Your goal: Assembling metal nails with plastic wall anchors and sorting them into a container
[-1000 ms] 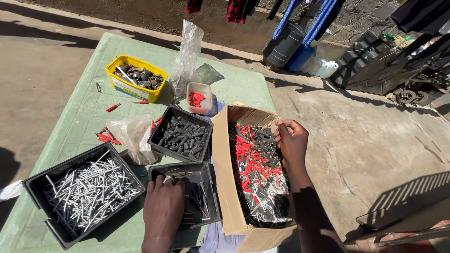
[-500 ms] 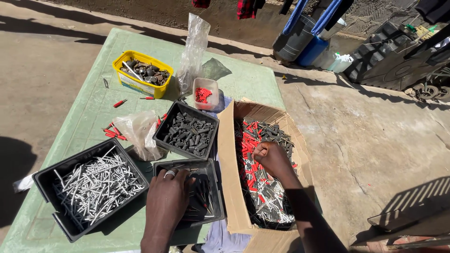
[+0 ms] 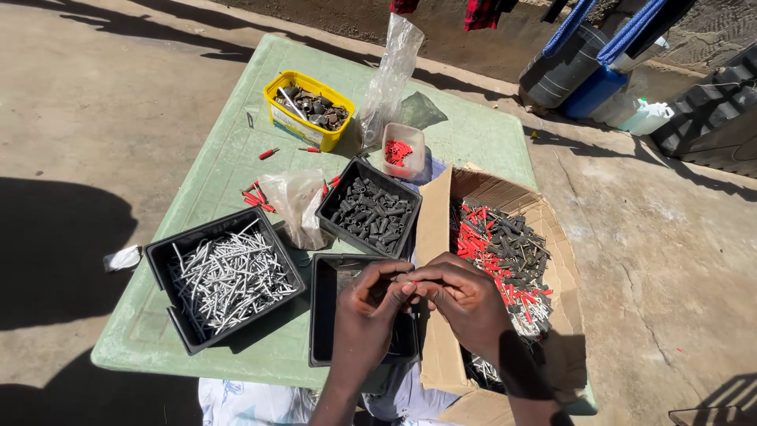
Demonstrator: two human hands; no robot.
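Hands (image 3: 418,296) over black tray (image 3: 327,315) (contents unclear), box (image 3: 434,229) w/ plugs (image 3: 505,252)

left hand (image 3: 371,304) and right hand (image 3: 461,296) meeting fingertips over black tray (image 3: 323,315), beside cardboard box (image 3: 434,229)

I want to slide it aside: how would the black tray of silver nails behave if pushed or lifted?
The black tray is heaped with silver nails, so it is probably heavy for its size. Its thin walls look likely to flex if lifted by one rim. Pushed across the green table, it should slide rather than tip, being low and wide.
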